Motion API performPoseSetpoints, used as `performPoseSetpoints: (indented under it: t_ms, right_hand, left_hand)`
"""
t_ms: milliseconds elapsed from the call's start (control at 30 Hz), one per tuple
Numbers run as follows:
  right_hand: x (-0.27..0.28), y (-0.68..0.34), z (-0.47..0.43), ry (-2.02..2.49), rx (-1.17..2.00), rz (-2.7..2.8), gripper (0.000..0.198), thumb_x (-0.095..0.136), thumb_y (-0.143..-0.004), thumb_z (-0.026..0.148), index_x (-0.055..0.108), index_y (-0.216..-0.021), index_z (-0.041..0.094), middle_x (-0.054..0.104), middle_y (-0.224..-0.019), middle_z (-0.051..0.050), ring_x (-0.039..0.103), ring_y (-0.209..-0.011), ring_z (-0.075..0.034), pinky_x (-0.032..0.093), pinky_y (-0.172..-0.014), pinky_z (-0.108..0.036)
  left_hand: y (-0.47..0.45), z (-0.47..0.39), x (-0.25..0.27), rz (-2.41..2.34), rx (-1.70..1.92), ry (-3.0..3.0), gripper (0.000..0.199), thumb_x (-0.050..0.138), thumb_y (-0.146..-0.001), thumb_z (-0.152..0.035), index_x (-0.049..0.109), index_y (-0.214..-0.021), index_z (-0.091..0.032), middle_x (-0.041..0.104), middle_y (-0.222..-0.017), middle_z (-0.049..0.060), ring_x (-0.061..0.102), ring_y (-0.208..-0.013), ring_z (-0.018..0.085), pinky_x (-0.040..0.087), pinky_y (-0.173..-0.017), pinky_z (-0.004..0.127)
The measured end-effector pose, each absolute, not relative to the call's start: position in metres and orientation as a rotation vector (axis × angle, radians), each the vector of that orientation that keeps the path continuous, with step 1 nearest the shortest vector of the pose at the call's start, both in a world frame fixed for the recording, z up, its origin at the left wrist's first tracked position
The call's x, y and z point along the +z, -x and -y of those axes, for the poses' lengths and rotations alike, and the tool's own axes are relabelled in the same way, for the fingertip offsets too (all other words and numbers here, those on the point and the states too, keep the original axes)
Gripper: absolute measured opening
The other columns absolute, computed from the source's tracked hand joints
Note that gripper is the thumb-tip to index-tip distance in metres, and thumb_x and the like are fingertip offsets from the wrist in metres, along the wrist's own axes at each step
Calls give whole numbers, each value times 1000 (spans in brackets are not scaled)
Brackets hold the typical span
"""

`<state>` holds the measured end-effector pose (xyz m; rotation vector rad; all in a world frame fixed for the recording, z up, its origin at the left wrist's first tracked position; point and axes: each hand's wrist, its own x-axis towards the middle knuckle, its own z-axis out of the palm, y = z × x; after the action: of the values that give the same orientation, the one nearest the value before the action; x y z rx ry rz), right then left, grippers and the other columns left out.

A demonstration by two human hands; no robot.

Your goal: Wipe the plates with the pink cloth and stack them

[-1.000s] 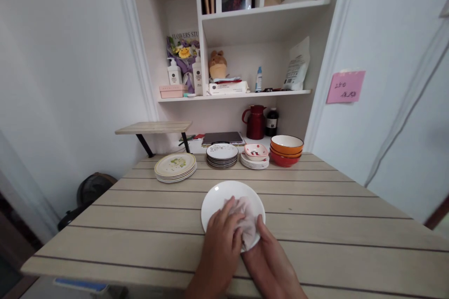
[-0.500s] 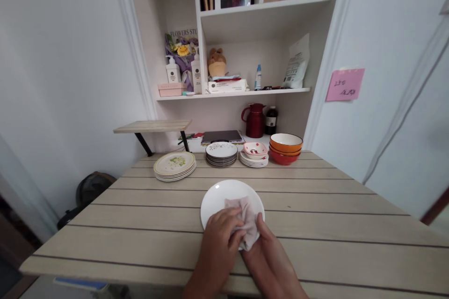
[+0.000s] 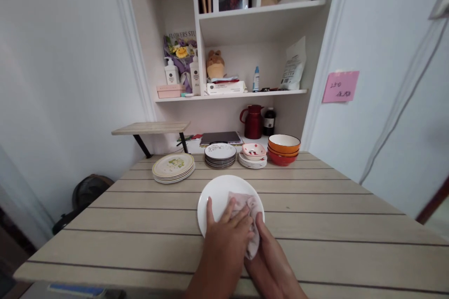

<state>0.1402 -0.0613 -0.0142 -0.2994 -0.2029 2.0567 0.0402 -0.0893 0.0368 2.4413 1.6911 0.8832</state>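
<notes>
A round white plate (image 3: 213, 196) is tilted slightly above the wooden table, its right rim in my right hand (image 3: 268, 254). That hand's thumb lies along the rim and its fingers are mostly hidden beneath. My left hand (image 3: 226, 238) lies over the plate with a pale pink cloth (image 3: 242, 200) bunched under its inner fingers. The outer fingers are spread across the bare white surface. Part of the cloth hangs over the plate's near right edge, between the two hands.
Along the table's (image 3: 315, 224) back stand cream plates (image 3: 173, 166), dark-rimmed plates (image 3: 220, 152), small plates (image 3: 252, 162) with a pink bowl (image 3: 254, 151) on top, and orange and red bowls (image 3: 284, 149). Behind them are a red jug (image 3: 253, 121) and a low wooden riser (image 3: 150, 128).
My left hand has turned and spread its outer fingers over the plate. The cloth has shifted right and toward me, now overhanging the near right edge. My right hand keeps its grip.
</notes>
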Motion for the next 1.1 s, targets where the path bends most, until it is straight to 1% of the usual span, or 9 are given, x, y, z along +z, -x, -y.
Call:
performPoseSetpoints:
  t_ms: [167,267,333,400,467,567,733,900,1100]
  right_hand:
    - [-18,-138,60,209,2058,216,36,59,-88,36,64,-121,22,72,-115,-7,63,-108,-18,51,-91,-34]
    - [-15,-139,60,170,2057,185,38,60,-87,41,63,-122,25,71,-117,-5,62,-111,-17,51,-90,-33]
    - [-11,-140,61,149,2092,159,37,59,-87,43,65,-119,25,73,-112,-4,65,-104,-15,52,-85,-29]
    - [-7,-140,61,136,2125,139,34,58,-89,41,66,-117,23,74,-105,-3,67,-91,-12,53,-77,-23]
    - [-5,-139,62,130,2135,130,33,56,-90,40,67,-116,22,75,-101,-3,67,-80,-9,52,-67,-19]
    - [-5,-135,63,142,2090,183,37,56,-90,43,66,-118,21,75,-102,-4,66,-80,-11,52,-64,-21]
    - [-10,-130,65,150,1998,334,43,58,-86,48,65,-120,23,73,-109,-6,65,-98,-19,51,-90,-37]
    - [-14,-130,62,149,2019,361,48,57,-85,53,64,-121,23,72,-113,-8,62,-108,-22,48,-96,-42]
    - [-9,-137,62,136,2071,305,58,63,-80,54,60,-126,19,71,-116,-12,61,-112,-26,46,-97,-47]
  left_hand:
    - [-55,77,52,-1731,917,-2544,28,55,-87,-19,70,-104,-34,63,-129,0,40,-135,35,-6,-111,71]
    - [-51,74,43,-1681,801,-2535,34,48,-91,-19,63,-118,-33,53,-141,1,33,-140,29,2,-113,69]
    - [-42,75,33,-1608,729,-2543,43,45,-91,-17,53,-131,-29,42,-149,3,28,-142,26,17,-115,63]
    - [-31,77,26,-1602,633,-2511,42,46,-89,-15,54,-129,-27,39,-151,5,26,-143,23,23,-115,56]
    - [-25,80,27,-1633,536,-2483,39,49,-88,-14,58,-124,-27,41,-150,5,29,-142,23,27,-113,55]
    - [-27,79,34,-1748,504,-2490,39,55,-85,-14,60,-120,-30,46,-147,4,35,-139,28,22,-111,65]
    - [-44,66,36,-2048,790,-2539,41,54,-86,-14,60,-122,-35,40,-150,1,32,-140,34,7,-110,74]
    - [-52,50,34,-2213,881,-2467,41,51,-89,-16,58,-125,-34,41,-150,2,33,-139,34,5,-109,74]
    - [-32,45,46,-2535,749,-2354,39,49,-90,-15,59,-126,-25,49,-144,9,40,-135,35,9,-108,74]
